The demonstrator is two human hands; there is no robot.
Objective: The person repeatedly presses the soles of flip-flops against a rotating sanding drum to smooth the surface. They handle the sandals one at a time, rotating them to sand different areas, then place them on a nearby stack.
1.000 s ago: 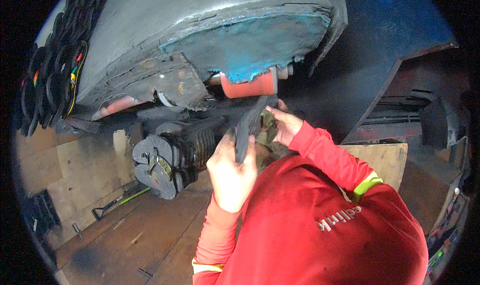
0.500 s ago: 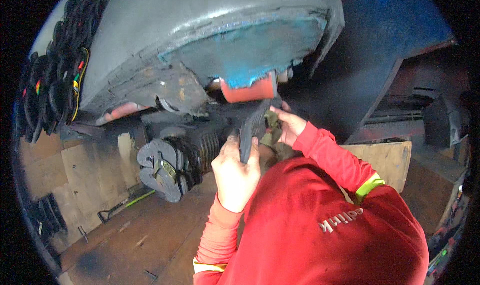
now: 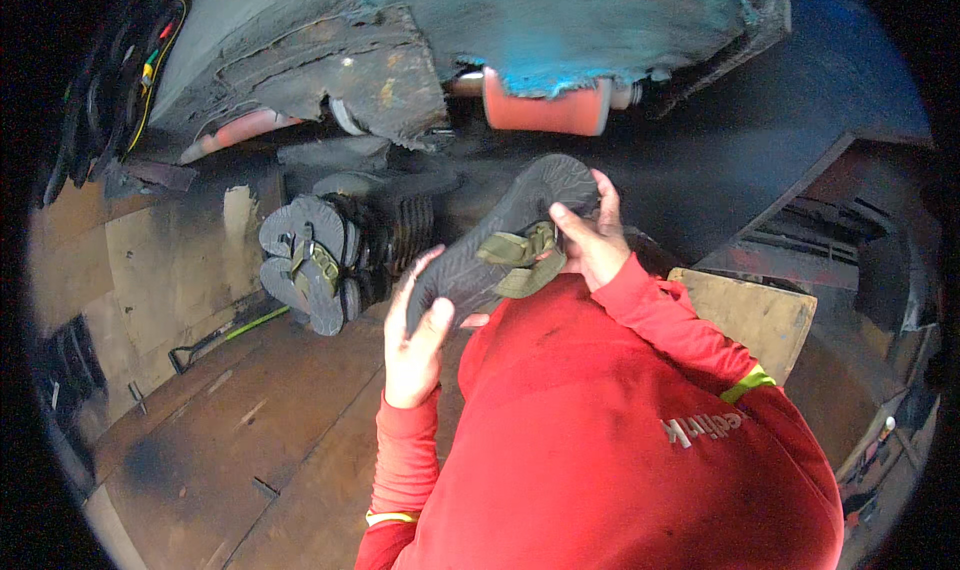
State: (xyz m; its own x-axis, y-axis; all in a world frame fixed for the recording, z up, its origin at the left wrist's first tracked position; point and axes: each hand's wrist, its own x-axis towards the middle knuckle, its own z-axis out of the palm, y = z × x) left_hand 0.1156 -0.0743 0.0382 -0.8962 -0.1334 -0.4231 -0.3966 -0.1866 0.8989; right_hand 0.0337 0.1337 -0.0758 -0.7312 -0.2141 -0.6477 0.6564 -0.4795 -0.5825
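While the sandal [image 3: 465,270] is gripped by left hand [image 3: 412,355] and right hand [image 3: 597,245] (the one nearer the red roller [image 3: 545,112]), its length is slanted up to the right.

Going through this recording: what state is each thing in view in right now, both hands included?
Olive-strapped sandal: held tilted, straps attached
Left hand: gripping the sandal's lower end
Right hand: gripping near its upper end
Stacked sandals: packed together, unheld
Red-orange roller: partly covered; turning or still, cannot tell
Roller cover: blue-dusted, ragged-edged
Green-shafted tool: lying unheld
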